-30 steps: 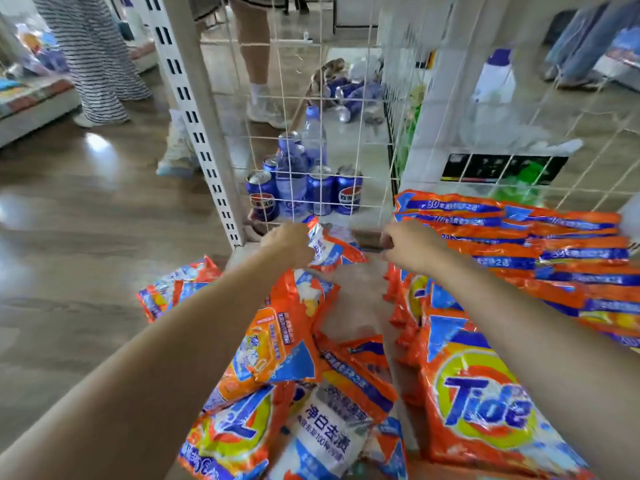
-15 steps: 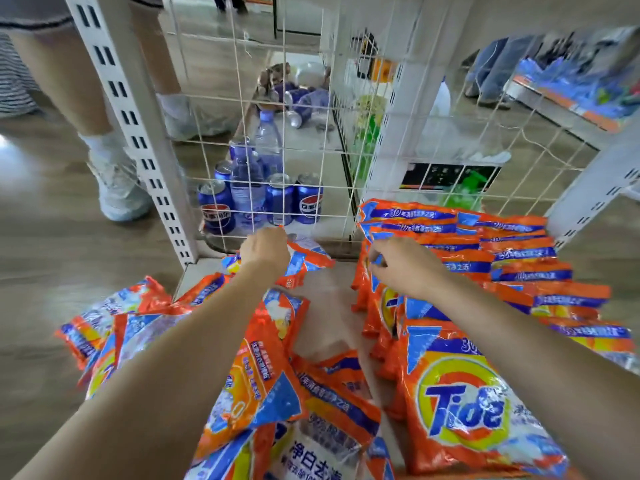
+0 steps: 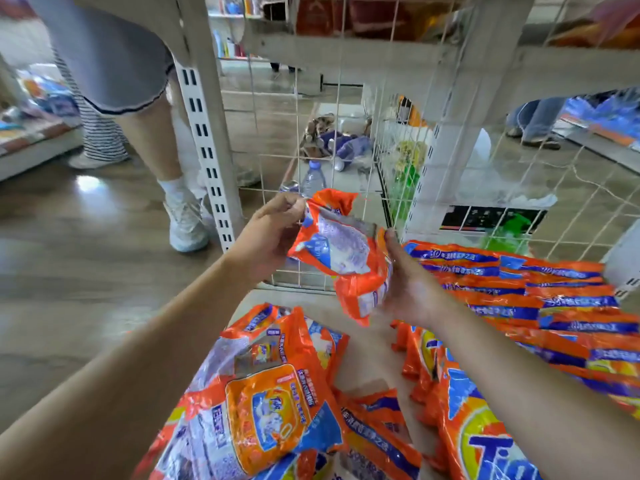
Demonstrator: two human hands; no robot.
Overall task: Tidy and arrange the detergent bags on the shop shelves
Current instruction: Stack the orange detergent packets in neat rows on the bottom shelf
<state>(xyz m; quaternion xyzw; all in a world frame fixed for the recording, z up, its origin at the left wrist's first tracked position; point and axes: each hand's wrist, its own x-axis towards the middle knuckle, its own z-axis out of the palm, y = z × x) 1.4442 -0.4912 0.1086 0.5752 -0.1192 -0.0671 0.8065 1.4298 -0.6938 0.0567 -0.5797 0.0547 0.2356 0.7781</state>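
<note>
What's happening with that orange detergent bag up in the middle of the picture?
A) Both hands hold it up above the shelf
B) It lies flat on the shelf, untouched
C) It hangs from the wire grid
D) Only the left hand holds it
A: the left hand pinches the top corner of the detergent bag while the right hand grips its lower side, clear of the shelf.
</note>
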